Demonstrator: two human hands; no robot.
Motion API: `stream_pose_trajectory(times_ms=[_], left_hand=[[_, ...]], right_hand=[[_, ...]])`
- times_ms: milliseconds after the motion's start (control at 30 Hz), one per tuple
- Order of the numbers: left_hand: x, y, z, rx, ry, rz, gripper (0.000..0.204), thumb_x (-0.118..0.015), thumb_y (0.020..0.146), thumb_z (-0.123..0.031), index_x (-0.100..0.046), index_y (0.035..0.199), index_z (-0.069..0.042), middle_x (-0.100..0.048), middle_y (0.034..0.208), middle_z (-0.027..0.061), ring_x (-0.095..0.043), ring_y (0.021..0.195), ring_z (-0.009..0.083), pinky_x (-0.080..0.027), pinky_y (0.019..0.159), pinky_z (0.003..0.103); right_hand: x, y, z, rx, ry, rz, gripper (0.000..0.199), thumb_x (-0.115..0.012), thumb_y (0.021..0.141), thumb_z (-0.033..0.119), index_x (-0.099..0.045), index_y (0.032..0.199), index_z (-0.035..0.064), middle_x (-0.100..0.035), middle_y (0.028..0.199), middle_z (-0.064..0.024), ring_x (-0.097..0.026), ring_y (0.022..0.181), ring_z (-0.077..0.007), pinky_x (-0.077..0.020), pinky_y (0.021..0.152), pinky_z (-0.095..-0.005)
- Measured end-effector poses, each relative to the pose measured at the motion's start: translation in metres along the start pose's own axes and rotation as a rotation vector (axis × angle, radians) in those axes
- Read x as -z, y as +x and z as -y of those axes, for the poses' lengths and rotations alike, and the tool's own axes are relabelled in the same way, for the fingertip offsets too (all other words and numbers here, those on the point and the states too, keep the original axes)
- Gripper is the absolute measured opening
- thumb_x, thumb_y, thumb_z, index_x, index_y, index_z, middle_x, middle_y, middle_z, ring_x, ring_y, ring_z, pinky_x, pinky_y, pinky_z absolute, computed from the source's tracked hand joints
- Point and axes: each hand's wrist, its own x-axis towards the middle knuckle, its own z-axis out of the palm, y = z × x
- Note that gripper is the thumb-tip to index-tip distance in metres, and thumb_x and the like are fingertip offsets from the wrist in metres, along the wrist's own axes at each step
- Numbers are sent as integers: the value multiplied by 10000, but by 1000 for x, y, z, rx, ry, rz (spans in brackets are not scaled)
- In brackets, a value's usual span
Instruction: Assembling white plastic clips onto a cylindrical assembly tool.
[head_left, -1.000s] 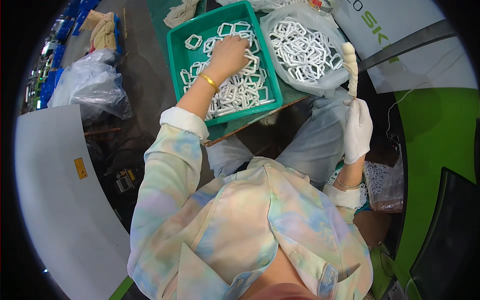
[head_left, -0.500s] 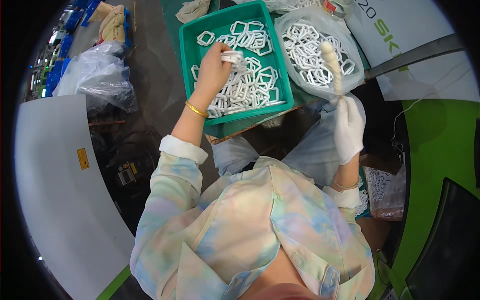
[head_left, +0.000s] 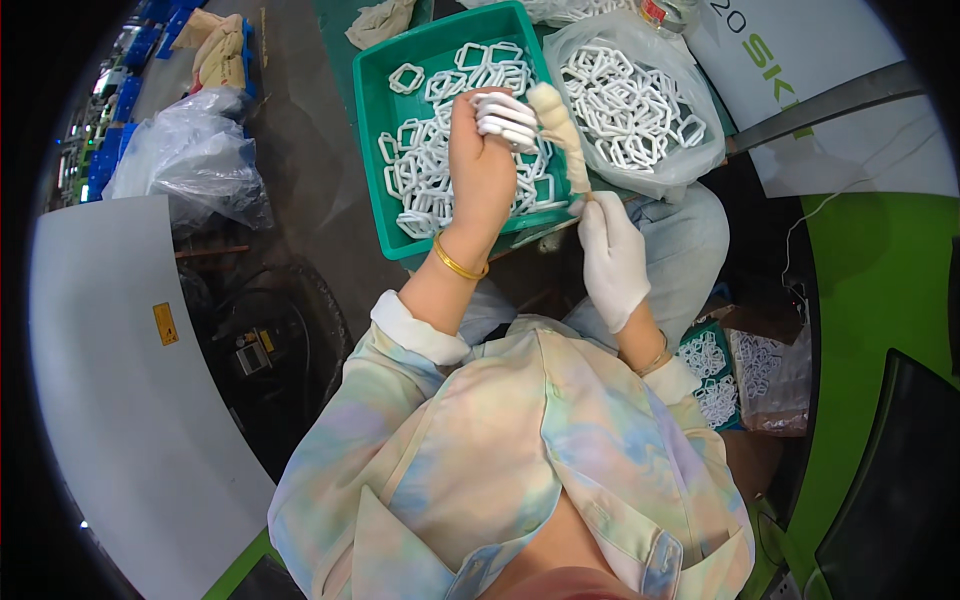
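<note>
My bare left hand point(head_left: 482, 180), with a gold bangle at the wrist, is closed on a small stack of white angular plastic rings point(head_left: 506, 122) above the green tray. In my white-gloved right hand point(head_left: 614, 255) is the thin end of a stick wrapped in cream-coloured material point(head_left: 565, 145). Its thick wrapped end points up and lies right beside the held rings; whether the two touch I cannot tell. Beneath my left hand, the green tray point(head_left: 368, 120) holds many loose white rings point(head_left: 425, 160), linked or overlapping. To its right stands a clear plastic bag point(head_left: 700, 165) filled with similar rings.
A glass jar point(head_left: 668, 14) stands behind the bag, and a crumpled cloth point(head_left: 388, 24) lies behind the tray. A metal bar point(head_left: 830, 105) juts in from the right. Low at my right are a box point(head_left: 780, 400) and a green container point(head_left: 735, 395) with more white rings.
My left hand has lifted and moved right with the rings. My right hand has swung left, bringing the wrapped stick from over the bag to beside the rings.
</note>
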Motion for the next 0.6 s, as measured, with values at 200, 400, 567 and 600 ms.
stream_pose_trajectory(times_ms=[200,400,567,600], left_hand=[[-34,-19,-8,368,-781,-18,202,-454,1021,-78,-511,1211,-40,-587,1023,58,-604,940,169,-536,856,305],[-34,-41,2,664,-1167,281,244,-467,1027,-127,-523,1247,-38,-599,1075,52,-616,971,157,-528,905,299],[-32,-37,-15,308,-403,244,334,-537,919,40,-523,1240,-49,-611,1128,40,-614,986,132,-516,920,289],[-33,-34,-17,83,-126,179,428,-576,807,114,-554,1203,-48,-629,1101,72,-626,985,193,-509,913,317]], right_hand=[[5,7,18,17,99,-55,286,-662,933,137,-557,1156,-8,-500,814,18,-445,716,-75,-396,653,-231],[5,23,32,184,89,-99,318,-682,872,72,-552,1153,-1,-601,921,-19,-547,839,-60,-467,761,-220],[20,24,39,102,-19,-74,283,-669,846,71,-562,1100,8,-574,839,-18,-508,742,-60,-460,681,-233],[22,22,42,76,-81,-48,295,-678,839,86,-561,1099,10,-548,798,-15,-484,705,-61,-451,655,-240]])
